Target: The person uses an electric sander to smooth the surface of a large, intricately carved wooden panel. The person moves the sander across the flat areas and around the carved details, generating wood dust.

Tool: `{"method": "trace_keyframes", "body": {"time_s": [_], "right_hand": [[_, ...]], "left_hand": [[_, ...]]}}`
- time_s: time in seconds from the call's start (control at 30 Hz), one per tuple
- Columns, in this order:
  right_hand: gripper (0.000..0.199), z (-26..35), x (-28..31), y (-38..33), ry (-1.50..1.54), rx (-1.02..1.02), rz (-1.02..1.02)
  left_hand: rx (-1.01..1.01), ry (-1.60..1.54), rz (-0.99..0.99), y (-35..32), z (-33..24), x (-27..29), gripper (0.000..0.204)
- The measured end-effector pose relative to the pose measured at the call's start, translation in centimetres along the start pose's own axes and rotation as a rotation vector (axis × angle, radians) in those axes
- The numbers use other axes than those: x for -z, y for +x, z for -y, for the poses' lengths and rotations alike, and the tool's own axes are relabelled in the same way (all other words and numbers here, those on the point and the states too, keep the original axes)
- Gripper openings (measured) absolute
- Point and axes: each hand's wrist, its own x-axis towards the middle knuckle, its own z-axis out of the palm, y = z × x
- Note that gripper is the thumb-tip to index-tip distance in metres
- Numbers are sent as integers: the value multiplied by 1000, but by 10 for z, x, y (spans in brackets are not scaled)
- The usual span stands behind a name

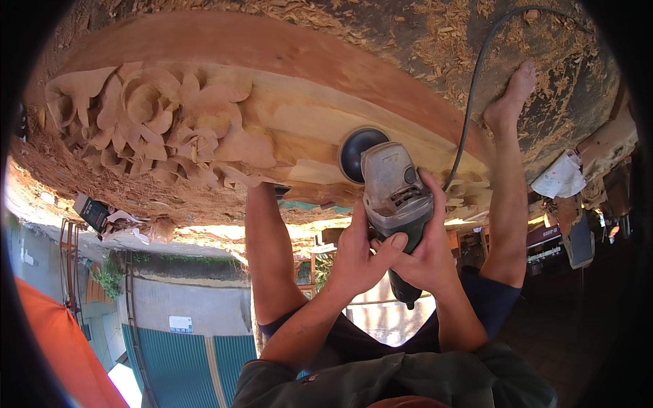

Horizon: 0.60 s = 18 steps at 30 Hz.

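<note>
Over the carved wood (160,126) we hold a grinder (396,185), our left hand (356,262) and right hand (432,255) both clasped round its body, black disc (355,154) toward the wood.

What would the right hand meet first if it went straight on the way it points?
Past the grinder it holds, the right hand would probably meet the carved wood first, though the depth between them is unclear.

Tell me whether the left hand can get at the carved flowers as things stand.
Probably not right now: the left hand is wrapped around the grinder. If freed, it likely could, as nothing seems to cover the carved flowers.
</note>
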Motion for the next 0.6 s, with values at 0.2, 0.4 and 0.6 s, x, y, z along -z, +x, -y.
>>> {"method": "trace_keyframes", "body": {"time_s": [0.2,0.4,0.6], "right_hand": [[117,20,-28,34,-66,18,235],[115,30,-34,40,-48,-17,232],[117,33,-32,37,-32,-88,209]], "left_hand": [[-91,-134,-151,-2,-24,32,96],[-102,-99,-166,3,-38,35,99],[-47,-110,-112,-1,-34,36,97]]}}
